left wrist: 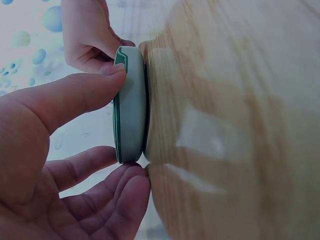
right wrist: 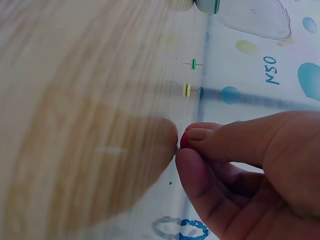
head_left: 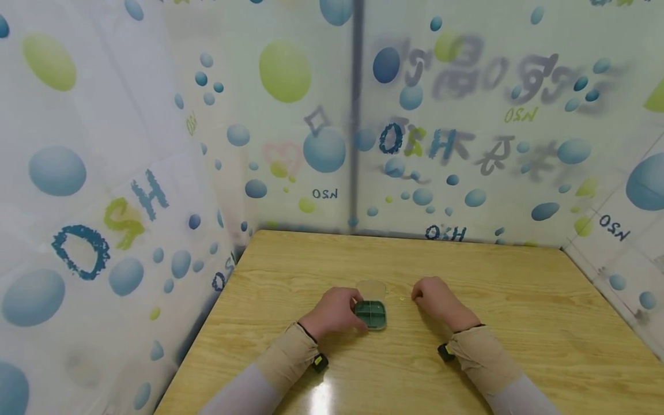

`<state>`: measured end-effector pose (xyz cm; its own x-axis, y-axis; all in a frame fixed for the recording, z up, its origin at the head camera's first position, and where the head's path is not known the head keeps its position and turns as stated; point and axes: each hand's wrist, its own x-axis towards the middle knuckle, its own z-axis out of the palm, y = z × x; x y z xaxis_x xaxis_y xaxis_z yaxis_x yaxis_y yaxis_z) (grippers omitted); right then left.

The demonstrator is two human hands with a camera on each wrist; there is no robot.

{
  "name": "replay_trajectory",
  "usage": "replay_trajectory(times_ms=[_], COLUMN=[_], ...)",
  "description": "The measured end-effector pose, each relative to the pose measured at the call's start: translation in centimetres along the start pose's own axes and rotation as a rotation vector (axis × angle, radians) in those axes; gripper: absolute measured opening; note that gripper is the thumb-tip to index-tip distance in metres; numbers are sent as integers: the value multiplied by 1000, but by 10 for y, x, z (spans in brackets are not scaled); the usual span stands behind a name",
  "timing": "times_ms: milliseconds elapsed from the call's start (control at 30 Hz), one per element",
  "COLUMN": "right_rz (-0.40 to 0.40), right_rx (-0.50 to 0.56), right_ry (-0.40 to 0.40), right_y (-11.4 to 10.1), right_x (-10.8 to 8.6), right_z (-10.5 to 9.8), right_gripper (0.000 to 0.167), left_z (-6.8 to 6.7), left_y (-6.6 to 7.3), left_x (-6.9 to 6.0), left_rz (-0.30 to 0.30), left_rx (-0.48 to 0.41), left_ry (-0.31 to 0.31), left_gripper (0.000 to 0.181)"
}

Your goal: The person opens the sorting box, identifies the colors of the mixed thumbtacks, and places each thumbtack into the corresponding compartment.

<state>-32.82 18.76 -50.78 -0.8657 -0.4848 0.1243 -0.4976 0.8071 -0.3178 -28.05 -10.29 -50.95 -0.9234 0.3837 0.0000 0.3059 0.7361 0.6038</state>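
Note:
My left hand (head_left: 334, 311) holds a small green box (head_left: 371, 315) with several compartments by its side, thumb on one edge and fingers on the other. The box lies flat on the table; in the left wrist view its pale wall (left wrist: 132, 107) stands between thumb and fingers. To the right of it, my right hand (head_left: 438, 301) pinches a tiny red thumbtack (right wrist: 184, 140) between thumb and forefinger at the tabletop. A yellow thumbtack (right wrist: 187, 90) and a green thumbtack (right wrist: 194, 64) lie between that hand and the box. The red one is mostly hidden by the fingertips.
Behind the box, its clear lid (right wrist: 257, 19) extends over the table. The wooden table (head_left: 519, 311) ends at a patterned curtain (head_left: 332, 115) at the back, with further curtain at both sides.

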Motion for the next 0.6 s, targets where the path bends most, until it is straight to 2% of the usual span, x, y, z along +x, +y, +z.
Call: replay_trajectory(times_ms=[267, 400, 600], right_rz=[14, 43, 148], right_rx=[-1, 35, 155], right_ry=[28, 29, 65], right_y=[3, 4, 1], right_x=[1, 1, -1], right_z=[2, 1, -1], right_gripper=[14, 13, 12], left_z=[-2, -3, -3], left_y=[2, 3, 1], left_x=[0, 0, -1], left_rz=[1, 5, 10], left_rx=[-2, -8, -13], left_ry=[-6, -6, -8], left_gripper=[55, 56, 55])
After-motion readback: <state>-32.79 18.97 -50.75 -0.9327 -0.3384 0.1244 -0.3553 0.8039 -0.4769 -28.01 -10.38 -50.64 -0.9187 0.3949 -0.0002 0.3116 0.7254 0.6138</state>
